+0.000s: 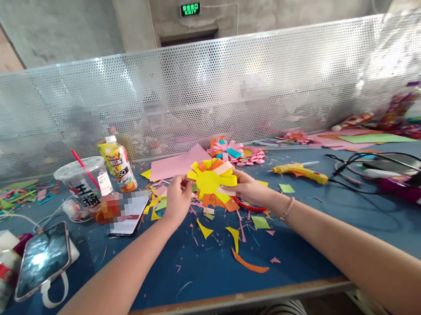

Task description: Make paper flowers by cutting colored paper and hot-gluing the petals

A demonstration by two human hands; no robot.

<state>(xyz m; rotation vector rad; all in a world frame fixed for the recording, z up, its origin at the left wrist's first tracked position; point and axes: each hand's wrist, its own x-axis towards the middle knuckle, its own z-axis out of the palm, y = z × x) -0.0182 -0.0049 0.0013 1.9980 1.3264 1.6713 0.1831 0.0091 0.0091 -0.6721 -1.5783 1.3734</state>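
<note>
I hold a paper flower (212, 183) with a yellow round centre and yellow and orange petals above the blue table (321, 236). My left hand (177, 197) pinches its left edge. My right hand (246, 188) grips its right side, with a thin bracelet on the wrist. Red scissors (248, 207) lie partly hidden under my right hand. Yellow, orange, green and pink paper scraps (235, 237) are scattered on the table below the flower.
A yellow glue gun (300, 170) lies right of my hands, with black cables (375, 169) beyond. A pink sheet (175, 166) and finished paper flowers (233, 152) lie behind. Left are a plastic cup (82, 187), a bottle (121, 164) and a phone (42, 259). A perforated metal screen (301, 78) backs the table.
</note>
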